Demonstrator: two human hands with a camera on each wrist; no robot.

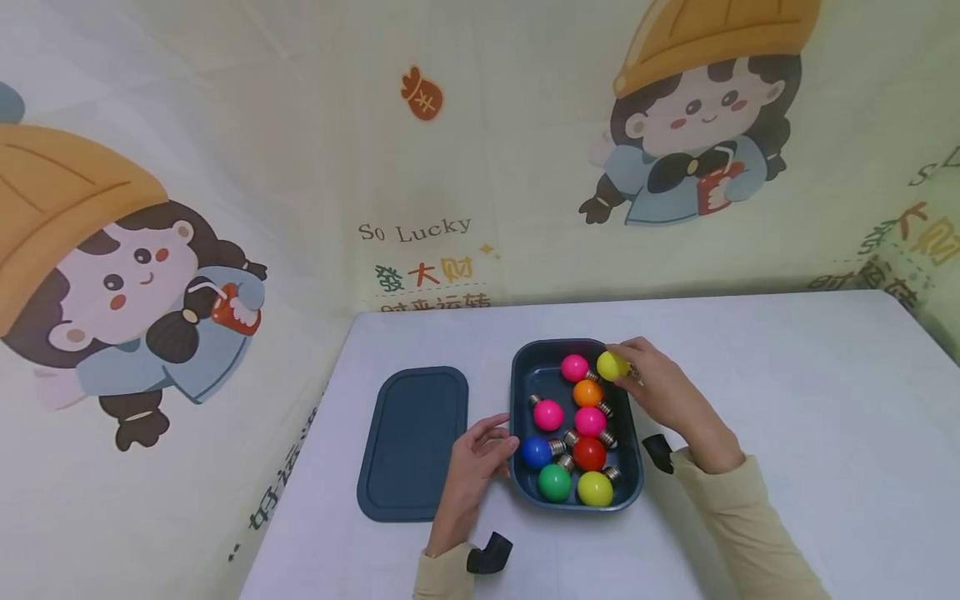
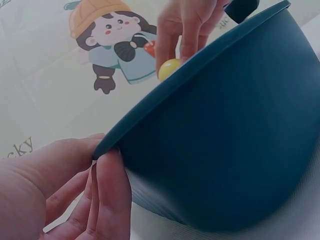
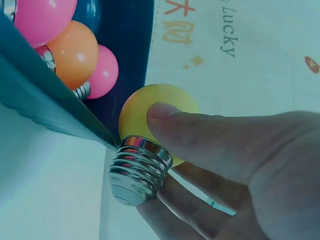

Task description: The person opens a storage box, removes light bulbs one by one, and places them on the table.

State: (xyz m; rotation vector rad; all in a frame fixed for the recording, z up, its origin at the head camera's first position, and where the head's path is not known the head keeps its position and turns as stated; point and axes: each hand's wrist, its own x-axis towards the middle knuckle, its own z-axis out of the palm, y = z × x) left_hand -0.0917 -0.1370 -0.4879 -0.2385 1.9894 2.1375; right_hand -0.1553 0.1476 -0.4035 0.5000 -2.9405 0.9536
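Note:
Between the thumb and fingers of my right hand [image 1: 667, 396] is a yellow light bulb [image 3: 137, 110], its metal screw base pointing away from the dark blue bin [image 2: 210, 145]. The bulb is at the bin's far right corner, by the rim. At the bin's left side, my left hand [image 1: 474, 462] pinches the rim between thumb and fingers, as the left wrist view shows. Several coloured bulbs lie in the bin, among them an orange bulb [image 1: 587, 393], a blue bulb [image 1: 536, 452], a red bulb [image 1: 588, 454], a green bulb [image 1: 554, 482] and another yellow bulb [image 1: 595, 489].
A dark blue rectangular lid or tray [image 1: 412, 442] lies flat on the white table [image 1: 787, 400], left of the bin. Behind the table hangs a cream cloth [image 1: 525, 150] printed with cartoon figures and lettering. Black wrist mounts sit at both sleeves.

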